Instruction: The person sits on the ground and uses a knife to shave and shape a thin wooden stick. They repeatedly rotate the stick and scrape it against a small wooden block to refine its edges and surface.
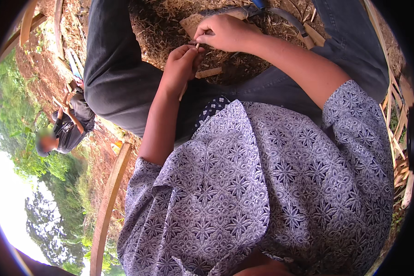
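My left hand (pixel 183 62) is closed around a thin pale wooden stick (pixel 182 93), whose lower end sticks out below the palm beside my wrist. The stick's upper tip shows between thumb and fingers. Just above it, my right hand (pixel 223 33) pinches at that tip, thumb and forefinger together; whether it grips the stick or something small there is hard to make out. Beyond my hands lies a flat piece of wood (pixel 191 24). A curved blade (pixel 285 17) with a wooden handle (pixel 313 35) rests by my right leg. Below my hands is a short wood offcut (pixel 209 72).
Shavings (pixel 154 25) cover the ground between my legs. A blue object (pixel 258 3) is at the top edge. Long wooden strips (pixel 402 124) stand at the right. A wooden post (pixel 108 207) rises at left, and a person (pixel 73 120) sits beyond it with a stick.
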`<control>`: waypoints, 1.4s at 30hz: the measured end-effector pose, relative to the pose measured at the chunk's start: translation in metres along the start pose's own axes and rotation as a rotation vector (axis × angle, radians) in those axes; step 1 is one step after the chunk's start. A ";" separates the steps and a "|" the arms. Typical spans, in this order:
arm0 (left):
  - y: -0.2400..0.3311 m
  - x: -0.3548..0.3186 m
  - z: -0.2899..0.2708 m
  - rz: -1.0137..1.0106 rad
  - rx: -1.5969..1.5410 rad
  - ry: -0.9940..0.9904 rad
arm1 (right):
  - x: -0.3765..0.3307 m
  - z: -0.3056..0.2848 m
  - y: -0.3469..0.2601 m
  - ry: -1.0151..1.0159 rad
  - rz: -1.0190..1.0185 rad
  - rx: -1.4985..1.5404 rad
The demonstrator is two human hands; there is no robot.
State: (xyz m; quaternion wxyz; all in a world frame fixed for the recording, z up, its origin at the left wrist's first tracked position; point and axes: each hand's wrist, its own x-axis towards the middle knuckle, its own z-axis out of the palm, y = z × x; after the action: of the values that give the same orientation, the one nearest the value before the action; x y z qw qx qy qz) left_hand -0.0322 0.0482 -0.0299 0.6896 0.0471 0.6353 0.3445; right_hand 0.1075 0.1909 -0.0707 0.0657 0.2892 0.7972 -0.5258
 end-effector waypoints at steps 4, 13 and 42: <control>-0.001 -0.001 -0.001 -0.010 -0.016 0.007 | 0.013 -0.004 0.013 0.115 0.123 -0.214; 0.001 0.001 -0.003 -0.027 -0.042 0.009 | 0.006 0.021 0.013 0.135 -0.033 -0.027; -0.007 -0.004 -0.001 -0.020 -0.020 0.021 | -0.006 0.029 0.008 0.134 -0.058 0.165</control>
State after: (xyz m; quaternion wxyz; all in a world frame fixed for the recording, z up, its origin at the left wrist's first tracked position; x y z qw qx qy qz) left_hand -0.0296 0.0407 -0.0301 0.6867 0.0304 0.6395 0.3445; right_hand 0.1109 0.1650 -0.0878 -0.0270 0.3048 0.7618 -0.5710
